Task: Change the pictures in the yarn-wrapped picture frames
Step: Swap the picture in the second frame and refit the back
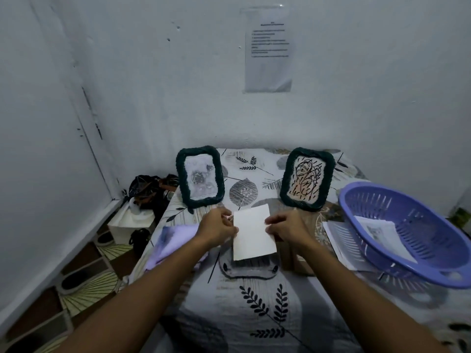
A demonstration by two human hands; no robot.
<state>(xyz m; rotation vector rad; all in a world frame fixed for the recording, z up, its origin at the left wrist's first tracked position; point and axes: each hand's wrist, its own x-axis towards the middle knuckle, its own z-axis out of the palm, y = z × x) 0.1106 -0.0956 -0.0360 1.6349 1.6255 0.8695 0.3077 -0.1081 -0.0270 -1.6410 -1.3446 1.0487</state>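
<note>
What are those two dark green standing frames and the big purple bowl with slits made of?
The two dark green standing frames look wrapped in yarn or cord: their borders show twisted, rope-like ridges with a matte finish. What lies beneath the wrapping is hidden. The purple slotted basket looks like moulded plastic: smooth, slightly glossy, uniform in colour, with regular cut slots through its wall.

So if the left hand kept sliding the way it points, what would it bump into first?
The left hand points rightward across the white card it pinches, so it would probably meet the right hand first; depth is unclear.
</note>
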